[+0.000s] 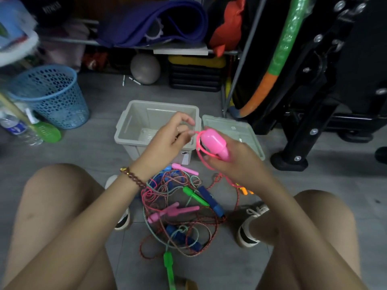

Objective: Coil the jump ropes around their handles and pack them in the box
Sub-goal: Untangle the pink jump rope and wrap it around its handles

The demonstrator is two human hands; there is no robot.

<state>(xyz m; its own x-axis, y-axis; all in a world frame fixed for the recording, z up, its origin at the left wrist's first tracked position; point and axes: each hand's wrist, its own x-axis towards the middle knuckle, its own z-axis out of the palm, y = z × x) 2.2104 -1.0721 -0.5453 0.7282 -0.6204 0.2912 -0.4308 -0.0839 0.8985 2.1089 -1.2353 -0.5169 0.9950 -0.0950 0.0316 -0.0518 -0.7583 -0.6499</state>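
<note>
My right hand [232, 162] grips a pink jump rope handle [213, 144], held up in front of the open grey box [134, 124]. My left hand [170, 139] pinches that handle's pink rope [199, 151] right beside its tip; the rope loops around the handle and trails down to the floor. Between my feet lies a tangled pile of jump ropes [180, 208] with pink, green and blue handles. A green handle [168, 266] lies at the pile's near edge. The box looks empty.
The box's grey lid [247, 132] lies on the floor to its right. A blue mesh bin [52, 97] stands at the left with bottles beside it. A black metal stand [303, 132] is at the right, shelves with a ball behind.
</note>
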